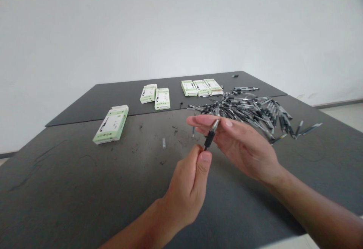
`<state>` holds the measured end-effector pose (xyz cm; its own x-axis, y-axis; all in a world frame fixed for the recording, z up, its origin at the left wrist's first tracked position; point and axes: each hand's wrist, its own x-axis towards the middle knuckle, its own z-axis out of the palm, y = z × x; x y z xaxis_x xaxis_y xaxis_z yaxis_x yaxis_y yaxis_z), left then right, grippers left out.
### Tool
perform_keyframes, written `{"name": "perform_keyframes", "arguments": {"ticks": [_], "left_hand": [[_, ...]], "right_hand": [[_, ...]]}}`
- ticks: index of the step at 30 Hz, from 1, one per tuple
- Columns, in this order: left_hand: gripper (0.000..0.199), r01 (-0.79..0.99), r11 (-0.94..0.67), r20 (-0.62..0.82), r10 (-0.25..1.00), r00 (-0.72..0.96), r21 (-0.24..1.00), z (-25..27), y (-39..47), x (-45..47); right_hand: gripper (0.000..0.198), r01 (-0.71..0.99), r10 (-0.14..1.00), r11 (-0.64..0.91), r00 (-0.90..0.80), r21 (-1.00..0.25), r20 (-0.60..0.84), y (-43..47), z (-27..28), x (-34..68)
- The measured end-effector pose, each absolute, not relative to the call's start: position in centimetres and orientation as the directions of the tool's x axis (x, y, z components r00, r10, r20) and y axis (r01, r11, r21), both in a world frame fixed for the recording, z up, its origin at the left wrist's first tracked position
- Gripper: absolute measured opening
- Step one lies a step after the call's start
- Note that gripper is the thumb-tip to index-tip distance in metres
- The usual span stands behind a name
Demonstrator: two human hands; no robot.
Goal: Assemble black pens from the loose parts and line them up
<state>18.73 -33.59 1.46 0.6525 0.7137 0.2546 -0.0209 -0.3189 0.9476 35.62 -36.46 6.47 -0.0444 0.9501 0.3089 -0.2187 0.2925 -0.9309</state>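
Note:
My left hand point(188, 184) is closed around the lower part of a pen point(210, 137), its thumb pressed along the barrel. The pen tilts upward, showing a black ribbed grip and a silver cone tip; the rest is hidden in the fist. Just beyond stands my right hand point(241, 145), fingers stretched out to the left and palm facing the pen. Its thumb lies beside the metal tip; whether they touch I cannot tell. Behind the right hand spreads a heap of black and clear pens point(249, 111). A small clear cap point(163, 143) lies on the dark table to the left.
One green-and-white pen box point(111, 125) lies at the left. Two more boxes point(162, 99) sit farther back, and three others point(202, 88) stand in a row behind the heap. A seam crosses the dark table point(70, 188). One dark piece point(235, 76) lies near the far edge.

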Motion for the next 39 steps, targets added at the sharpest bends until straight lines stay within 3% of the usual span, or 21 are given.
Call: {"name": "perform_keyframes", "arguments": {"ticks": [6,8,11,13,16,22,25,28,30,34,39], "left_hand": [[0.047,-0.005,-0.351,0.272,0.714,0.645,0.936,1.5,-33.7,18.9],[0.047,0.010,-0.360,0.270,0.718,0.641,0.933,1.4,-33.7,18.9],[0.047,0.015,-0.357,0.269,0.730,0.628,0.934,1.2,-33.6,19.0],[0.047,0.013,-0.354,0.269,0.734,0.624,0.935,1.2,-33.4,19.1],[0.047,0.005,-0.363,0.279,0.726,0.629,0.932,1.3,-33.3,19.2],[0.045,0.000,-0.387,0.299,0.711,0.636,0.922,1.4,-33.5,19.1],[0.045,0.007,-0.383,0.288,0.706,0.647,0.924,1.4,-33.6,19.0],[0.046,0.014,-0.363,0.271,0.719,0.640,0.932,1.3,-33.6,19.1],[0.046,0.011,-0.345,0.263,0.734,0.626,0.938,1.2,-33.6,19.2],[0.047,0.015,-0.335,0.259,0.755,0.602,0.942,1.3,-33.6,19.4],[0.046,0.030,-0.362,0.272,0.751,0.602,0.932,1.6,-33.5,19.3]], "right_hand": [[0.007,-0.167,0.934,0.343,0.165,-0.924,0.316,-35.7,5.3,36.0],[0.020,-0.217,0.925,0.367,0.184,-0.904,0.332,-35.4,5.0,36.0],[0.050,-0.258,0.946,0.324,0.061,-0.910,0.319,-35.5,5.3,35.7],[0.053,-0.233,0.952,0.291,-0.022,-0.928,0.304,-35.8,5.6,35.6],[0.039,-0.173,0.949,0.307,-0.023,-0.936,0.315,-36.0,5.6,35.8],[0.012,-0.119,0.936,0.320,0.194,-0.940,0.294,-35.3,5.0,36.4],[0.023,-0.169,0.946,0.319,0.116,-0.932,0.303,-35.2,4.9,36.3],[0.051,-0.172,0.944,0.319,-0.026,-0.932,0.328,-35.4,4.9,35.9],[0.056,-0.183,0.943,0.313,-0.057,-0.932,0.328,-35.6,5.1,35.6],[0.041,-0.196,0.942,0.328,0.000,-0.924,0.334,-35.7,5.5,35.5],[0.020,-0.077,0.931,0.358,0.105,-0.930,0.350,-35.6,5.2,36.2]]}}
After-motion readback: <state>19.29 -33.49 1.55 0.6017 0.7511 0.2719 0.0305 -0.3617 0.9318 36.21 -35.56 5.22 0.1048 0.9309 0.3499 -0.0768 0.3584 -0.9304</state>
